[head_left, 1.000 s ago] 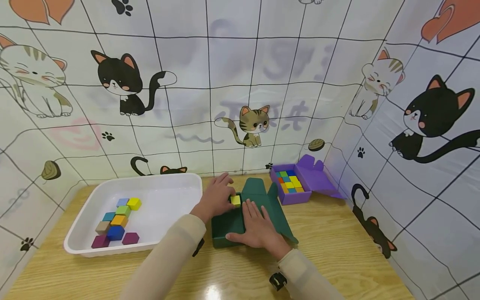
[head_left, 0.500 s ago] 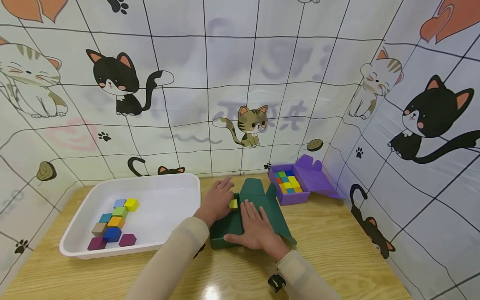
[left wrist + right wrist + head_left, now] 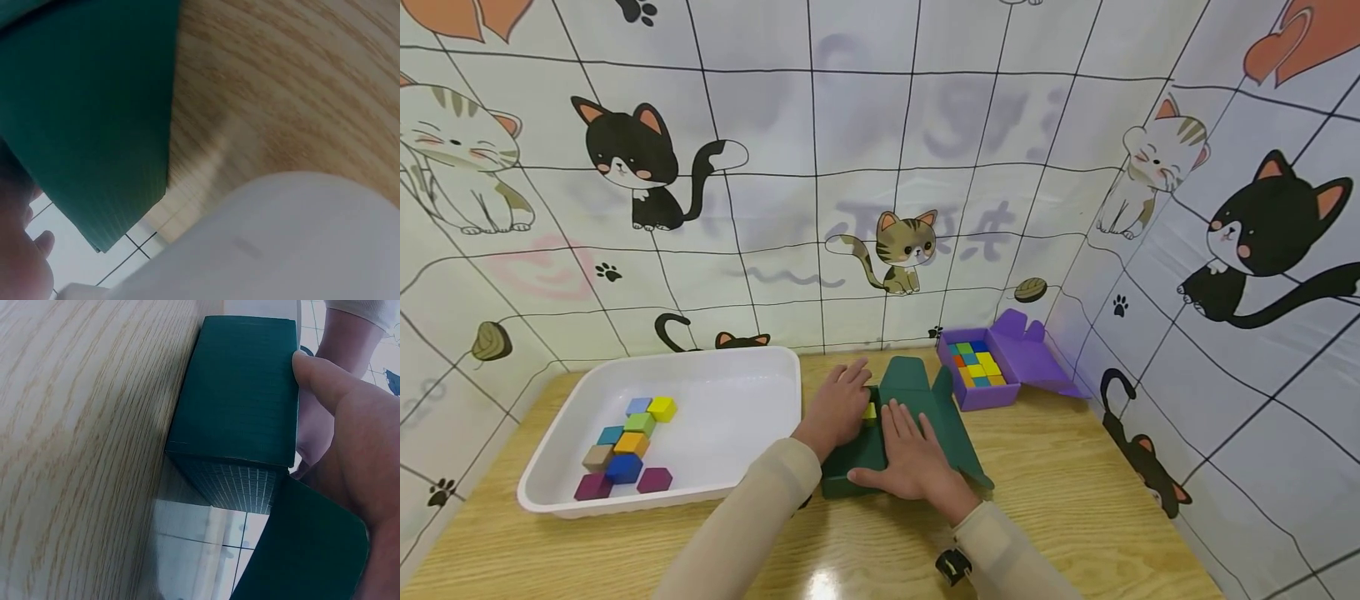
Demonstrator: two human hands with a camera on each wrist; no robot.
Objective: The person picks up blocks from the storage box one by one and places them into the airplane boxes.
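An opened green cardboard box [image 3: 854,454] lies on the table in front of the person, its lid folded out to the right. The left hand [image 3: 837,408] reaches over the box's left wall and holds a yellow cube [image 3: 870,412] at the far end inside; its fingers cover most of the cube. With fingers straight, the right hand [image 3: 913,454] rests flat along the lid side of the box, thumb reaching over the near part. The right wrist view shows that thumb [image 3: 319,375] against the box's edge. From the left wrist, the box's outer wall [image 3: 94,112] fills the upper left.
Left of the box, a white tray [image 3: 737,392] holds several coloured cubes [image 3: 632,443]. A purple box [image 3: 992,397] filled with coloured cubes stands at the back right, lid open. Behind the wooden table [image 3: 1075,500] hangs a cat-patterned cloth [image 3: 775,200].
The left hand has shifted slightly toward the person with the yellow cube, which has tilted and is now lower and more hidden behind the fingers. The right hand has stayed in place.
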